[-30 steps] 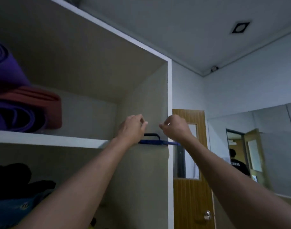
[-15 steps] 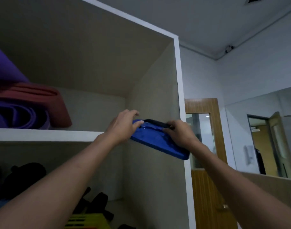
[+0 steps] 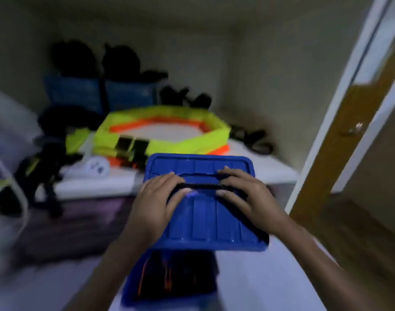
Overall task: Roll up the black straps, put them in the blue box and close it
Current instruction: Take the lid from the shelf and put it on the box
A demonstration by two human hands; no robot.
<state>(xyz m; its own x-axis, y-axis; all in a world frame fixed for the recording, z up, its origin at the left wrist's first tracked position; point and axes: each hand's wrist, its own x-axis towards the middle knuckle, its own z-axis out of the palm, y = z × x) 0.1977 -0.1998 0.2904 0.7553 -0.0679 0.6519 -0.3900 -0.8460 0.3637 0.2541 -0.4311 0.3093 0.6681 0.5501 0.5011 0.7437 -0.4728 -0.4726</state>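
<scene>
I hold a blue ribbed lid flat in the air, with my left hand and my right hand both gripping the black handle on its top. Below it, at the bottom of the view, stands the blue box, open, with rolled black straps showing orange stitching inside. The lid hangs above the box and hides its far part. The picture is blurred by motion.
A cupboard shelf ahead carries yellow-green and orange hoops, blue bags stuffed with dark gear, and loose black straps. A white roll lies at the shelf front. A wooden door stands at the right.
The lid came off the upper shelf and travelled down with both hands. My view dropped from the upper shelf to the lower shelf and the open box.
</scene>
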